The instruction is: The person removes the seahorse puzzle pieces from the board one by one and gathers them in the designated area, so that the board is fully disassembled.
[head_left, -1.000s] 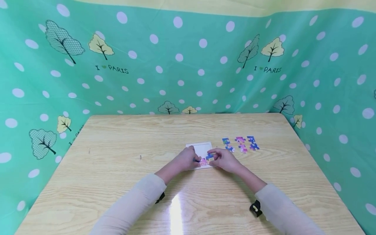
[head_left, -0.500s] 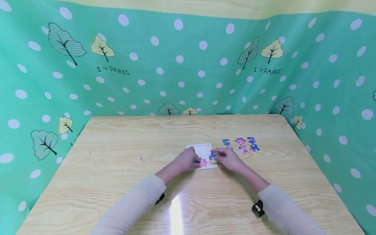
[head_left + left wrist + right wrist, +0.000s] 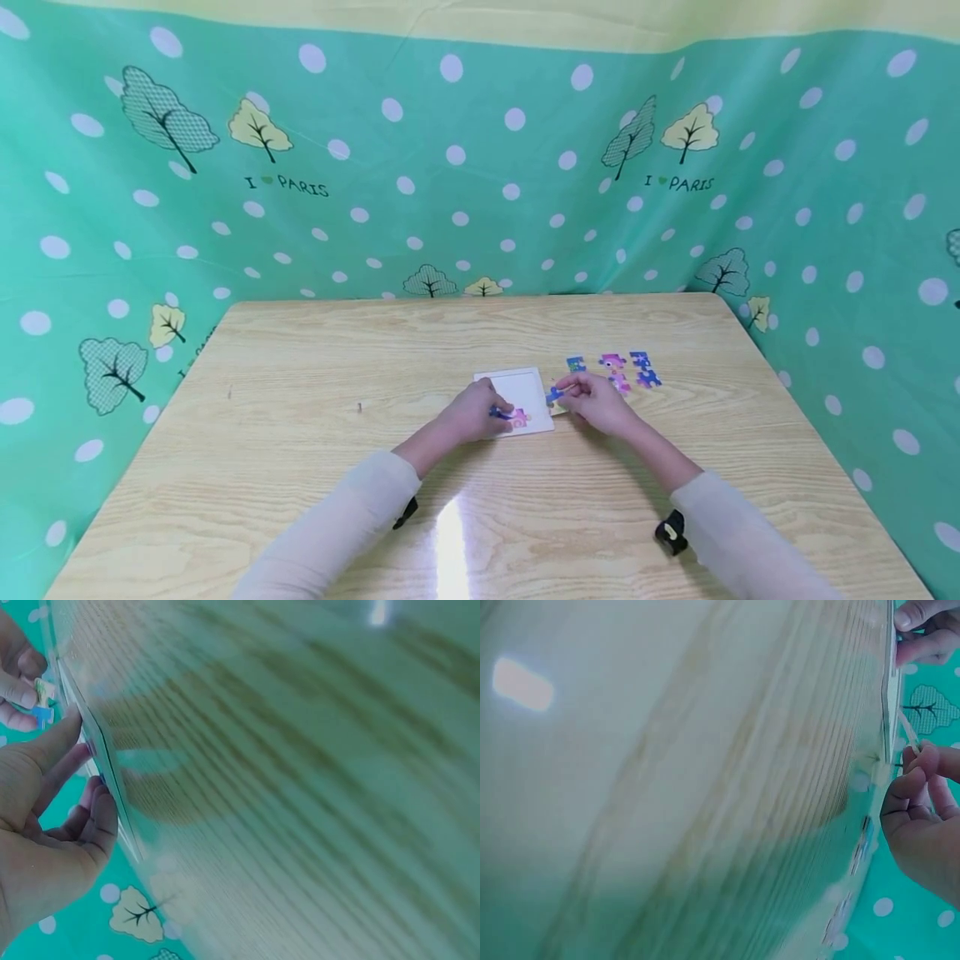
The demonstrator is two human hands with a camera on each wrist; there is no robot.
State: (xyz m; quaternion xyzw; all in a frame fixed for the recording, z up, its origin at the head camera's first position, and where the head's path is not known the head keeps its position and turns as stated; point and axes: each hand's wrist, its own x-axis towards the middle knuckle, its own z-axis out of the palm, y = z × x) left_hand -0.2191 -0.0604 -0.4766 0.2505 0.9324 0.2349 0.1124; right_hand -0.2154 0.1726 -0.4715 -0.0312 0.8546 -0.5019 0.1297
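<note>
A white square puzzle tray (image 3: 531,387) lies on the table, with a pink puzzle piece (image 3: 520,418) in its near part. My left hand (image 3: 480,411) rests over the tray's left side, fingertips bent down around a dark blue bit of puzzle. Whether it pinches that bit or only presses is unclear. In the left wrist view, the left hand's fingers (image 3: 103,825) touch the tray. My right hand (image 3: 600,404) pinches a blue and yellow puzzle piece (image 3: 554,395) just off the tray's right edge. The right wrist view shows this piece (image 3: 910,733) edge-on, tilted, between thumb and finger.
Several loose puzzle pieces lie right of the tray: a blue one (image 3: 575,364), a pink one (image 3: 612,362) and a blue one (image 3: 640,359), with more just nearer. The wooden table (image 3: 337,358) ends at a green dotted cloth (image 3: 360,250).
My right hand has lifted the blue and yellow piece from the tray's near right corner and carried it right, past the edge. The left hand has stayed almost in place.
</note>
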